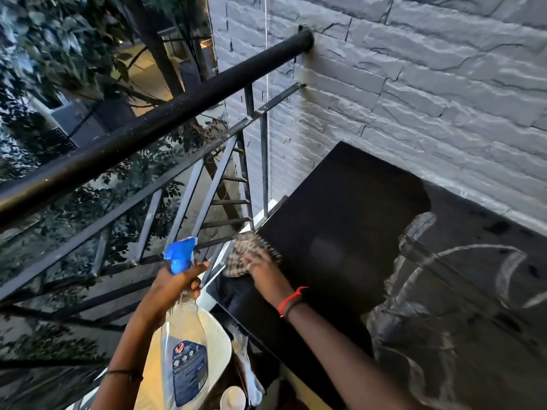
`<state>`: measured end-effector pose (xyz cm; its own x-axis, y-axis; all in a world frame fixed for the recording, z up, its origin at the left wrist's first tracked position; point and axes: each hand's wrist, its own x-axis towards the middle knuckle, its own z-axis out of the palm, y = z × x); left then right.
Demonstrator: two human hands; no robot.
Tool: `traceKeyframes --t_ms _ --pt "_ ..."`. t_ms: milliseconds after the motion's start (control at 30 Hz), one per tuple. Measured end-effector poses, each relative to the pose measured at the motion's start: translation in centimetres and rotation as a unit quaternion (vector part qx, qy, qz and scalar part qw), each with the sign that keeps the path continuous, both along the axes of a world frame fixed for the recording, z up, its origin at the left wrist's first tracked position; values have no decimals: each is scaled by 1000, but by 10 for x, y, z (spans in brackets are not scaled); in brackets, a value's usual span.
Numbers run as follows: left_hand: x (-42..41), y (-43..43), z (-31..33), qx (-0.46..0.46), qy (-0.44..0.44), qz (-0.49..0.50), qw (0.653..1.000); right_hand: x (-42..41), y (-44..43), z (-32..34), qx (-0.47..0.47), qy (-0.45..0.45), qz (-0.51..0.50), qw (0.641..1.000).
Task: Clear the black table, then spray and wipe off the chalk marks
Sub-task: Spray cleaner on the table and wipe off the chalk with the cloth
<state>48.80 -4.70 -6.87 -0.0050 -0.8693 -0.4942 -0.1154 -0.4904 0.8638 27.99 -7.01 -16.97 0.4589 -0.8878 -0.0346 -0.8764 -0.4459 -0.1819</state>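
Spray bottle (185, 344) upright, nozzle (189, 243) toward table (340, 208)

The black bench (340, 202) stands against the wall. Its left part is dark and clean with a ragged edge, while its right part is greyish, with dark spots and curved white chalk marks (509, 261). A brown-and-white checked cloth (239, 253) lies bunched at the bench's left edge, pressed under the right hand (263, 270). The spray bottle (183, 344), clear with a blue trigger head and dark blue label, is held roughly upright in the left hand (174, 282), just beside the bench.
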Motion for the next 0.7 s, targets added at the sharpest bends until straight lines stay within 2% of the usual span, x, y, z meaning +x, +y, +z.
traceKeyframes --t_ms 67,200,333,433,467,533,567,700 --pt "3 4 1 4 -3 -7 1000 35 22 6 -49 33 82 995" --pt "12 11 3 19 14 -6 1000 44 75 15 -21 165 141 976" --pt "14 23 1 16 27 -2 999 0 124 -4 6 153 149 977" --pt "13 34 2 8 30 -6 1000 -60 149 -1 23 138 87 986" --pt "13 38 3 6 29 -8 1000 -80 149 1 24 130 45 990" --pt "10 46 5 1 25 -13 1000 -114 137 0 83 126 -49 987" --pt "8 51 8 -3 19 -20 1000 -125 128 -7 78 119 -89 986" --pt "-8 69 14 5 4 -44 999 -102 106 -16 51 83 -161 982"
